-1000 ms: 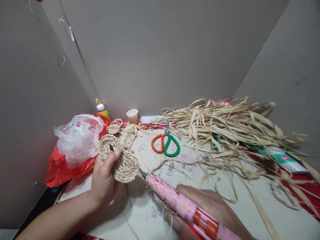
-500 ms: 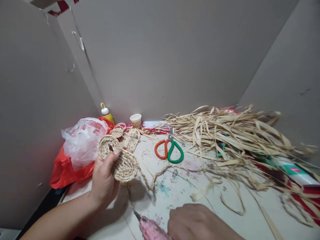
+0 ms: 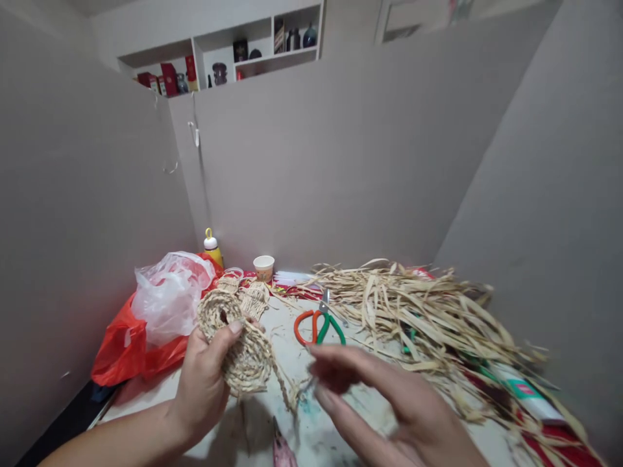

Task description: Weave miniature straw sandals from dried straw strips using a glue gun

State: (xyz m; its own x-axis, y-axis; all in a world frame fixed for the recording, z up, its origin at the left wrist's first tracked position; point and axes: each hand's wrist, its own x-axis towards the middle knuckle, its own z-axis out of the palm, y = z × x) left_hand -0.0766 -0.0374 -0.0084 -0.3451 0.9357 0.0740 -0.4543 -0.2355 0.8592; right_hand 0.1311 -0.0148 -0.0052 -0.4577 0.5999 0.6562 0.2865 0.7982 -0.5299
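My left hand (image 3: 202, 379) is closed around a woven straw piece (image 3: 241, 347) made of coiled braid, thumb pressed on its top. A loose braided tail (image 3: 287, 392) hangs from the piece toward the table. My right hand (image 3: 384, 405) hovers to the right of it, fingers stretched out toward the tail and blurred by motion, holding nothing. The pink glue gun (image 3: 282, 451) lies on the table at the bottom edge, nozzle pointing up, just below the two hands.
Orange and green scissors (image 3: 318, 324) lie behind the hands. A big heap of dried straw strips (image 3: 428, 311) fills the right. A red and clear plastic bag (image 3: 156, 311), a yellow bottle (image 3: 213, 246), a paper cup (image 3: 264, 267) and more woven pieces (image 3: 253, 295) sit at back left. Grey partitions surround the table.
My right hand has let go of the pink glue gun, which now lies on the table, and has risen toward the braided tail. The camera has tilted up, showing shelves above the partition.
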